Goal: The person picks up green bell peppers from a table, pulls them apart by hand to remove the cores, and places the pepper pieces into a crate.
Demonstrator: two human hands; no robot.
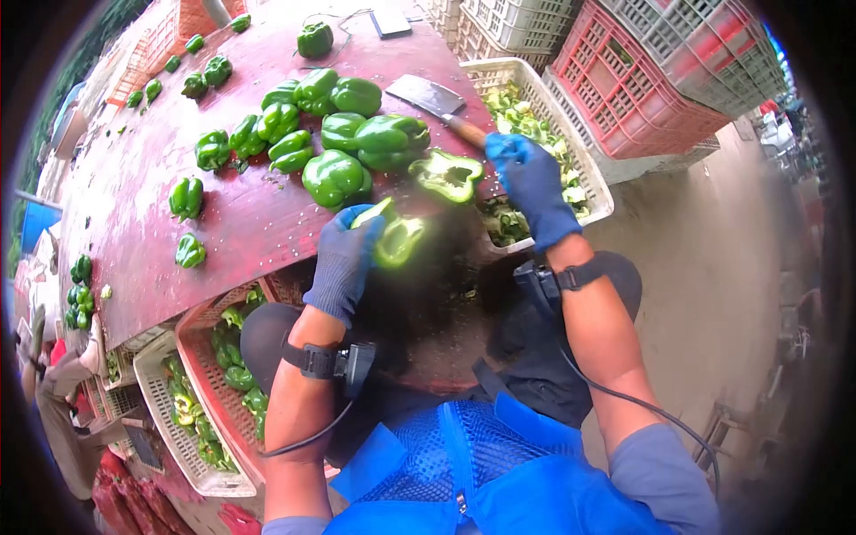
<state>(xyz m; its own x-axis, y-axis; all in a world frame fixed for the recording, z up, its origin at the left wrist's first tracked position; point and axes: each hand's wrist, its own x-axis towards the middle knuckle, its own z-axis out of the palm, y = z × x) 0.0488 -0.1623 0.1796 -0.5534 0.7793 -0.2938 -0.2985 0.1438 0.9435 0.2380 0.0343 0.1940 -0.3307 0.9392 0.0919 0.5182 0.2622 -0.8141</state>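
Note:
My left hand (pixel 343 254), in a blue knit glove, pinches a halved green bell pepper (pixel 399 241) with its hollow inside facing up. My right hand (pixel 532 178), gloved the same way, is closed beside the crate of trimmings; what its curled fingers hold, if anything, is hidden. A cleaver (pixel 426 94) lies flat on the red table (pixel 134 259), its wooden handle reaching up to the right fingers. Another cut pepper half (pixel 449 176) rests cut side up at the table's edge, between the hands. Several whole green peppers (pixel 336 178) are grouped just beyond.
The white crate (pixel 604 203) on the right contains pale green trimmings. Stacked red and grey crates (pixel 615 80) stand behind it. Below the table at left, a red crate (pixel 192 343) and a white crate (pixel 143 374) hold peppers. A person's legs (pixel 67 419) show at far left.

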